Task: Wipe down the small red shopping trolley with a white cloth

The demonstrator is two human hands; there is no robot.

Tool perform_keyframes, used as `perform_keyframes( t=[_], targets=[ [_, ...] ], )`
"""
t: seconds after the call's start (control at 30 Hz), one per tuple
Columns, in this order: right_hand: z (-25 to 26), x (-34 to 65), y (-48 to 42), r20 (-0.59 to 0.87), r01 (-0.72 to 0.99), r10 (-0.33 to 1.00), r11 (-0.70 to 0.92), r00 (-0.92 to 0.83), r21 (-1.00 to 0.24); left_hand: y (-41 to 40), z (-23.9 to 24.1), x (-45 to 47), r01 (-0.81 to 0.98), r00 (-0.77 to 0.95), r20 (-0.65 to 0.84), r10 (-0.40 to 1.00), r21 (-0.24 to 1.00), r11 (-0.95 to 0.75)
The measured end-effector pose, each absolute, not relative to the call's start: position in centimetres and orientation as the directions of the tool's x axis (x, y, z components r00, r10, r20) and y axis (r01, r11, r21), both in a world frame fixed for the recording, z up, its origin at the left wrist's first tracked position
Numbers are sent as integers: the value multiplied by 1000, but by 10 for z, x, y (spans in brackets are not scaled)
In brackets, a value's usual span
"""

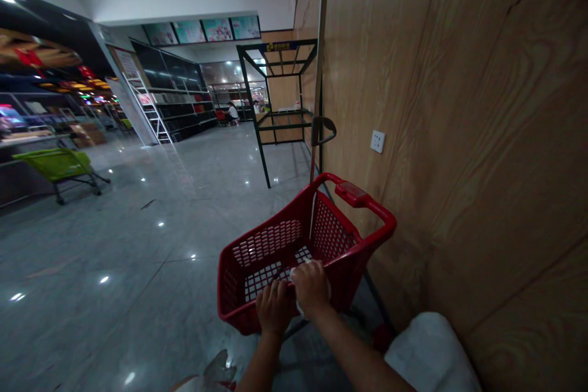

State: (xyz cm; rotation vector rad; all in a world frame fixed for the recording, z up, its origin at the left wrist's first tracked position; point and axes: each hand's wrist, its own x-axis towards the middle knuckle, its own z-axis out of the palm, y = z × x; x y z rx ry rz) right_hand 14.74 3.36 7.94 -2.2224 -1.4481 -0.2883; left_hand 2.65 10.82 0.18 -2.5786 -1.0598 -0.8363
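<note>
A red plastic shopping cart (261, 245) stands in front of me beside the wooden wall, its handle on the far right side. My left hand (274, 307) is closed over the cart's near rim, fingers curled to the inside. Just to its right, my right hand (312, 285) presses a white cloth or tissue (301, 312) against the same rim. Only the edges of the white piece show; the rest lies hidden beneath my fingers. Nothing can be made out inside the basket except its grid floor.
Along the right runs a wood-panelled wall (413, 73) with a socket (377, 141). Behind the cart stands a dark metal frame (264, 159). A green cart (59, 163) is at left, a ladder (149, 110) by dark shelves. Someone crouches (233, 113) far back.
</note>
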Motion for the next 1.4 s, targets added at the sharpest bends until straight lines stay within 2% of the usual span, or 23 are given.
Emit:
perform_keyframes(
  t=[0.1, 0.2, 0.27, 0.37, 0.47, 0.53, 0.6, 0.8, 0.9, 0.97, 1.07, 1.13, 1.23, 1.4],
  targets=[
    [74, 126, 56, 377, 943, 871, -244, 315, -225, 118, 12, 23, 677, 630, 528, 569, -15, -735],
    [84, 146, 58, 340, 973, 916, -168, 214, -160, 131, 23, 17, 643, 680, 492, 544, -45, -764],
    [96, 177, 49, 339, 967, 906, -226, 253, -119, 139, 30, 15, 632, 703, 470, 533, -69, -772],
    [114, 229, 28, 428, 930, 832, -362, 352, -62, 146, 37, 17, 653, 701, 439, 562, -77, -754],
    [121, 255, 18, 495, 908, 780, -415, 383, -48, 146, 40, 26, 693, 668, 431, 607, -61, -718],
    [117, 248, 26, 486, 893, 769, -445, 416, -60, 144, 40, 34, 717, 644, 431, 632, -52, -695],
    [107, 223, 46, 441, 893, 788, -444, 431, -80, 140, 39, 43, 728, 634, 431, 643, -51, -684],
    [80, 147, 95, 322, 952, 897, -263, 302, -158, 143, 41, 48, 700, 671, 416, 614, -80, -710],
    [93, 174, 78, 272, 974, 936, -207, 225, -92, 148, 41, 40, 649, 723, 381, 576, -89, -756],
    [108, 214, 57, 284, 963, 921, -270, 266, -28, 149, 38, 36, 643, 727, 381, 571, -85, -761],
    [125, 269, 27, 388, 929, 861, -368, 330, 28, 144, 30, 36, 689, 670, 424, 610, -48, -724],
    [129, 281, 19, 424, 906, 825, -423, 375, 23, 137, 26, 41, 710, 640, 441, 629, -28, -704],
    [121, 252, 31, 404, 892, 815, -451, 415, -8, 126, 27, 51, 723, 623, 451, 639, -23, -690],
    [87, 161, 70, 365, 949, 875, -291, 316, -123, 123, 35, 54, 708, 639, 448, 625, -26, -706]
  ],
)
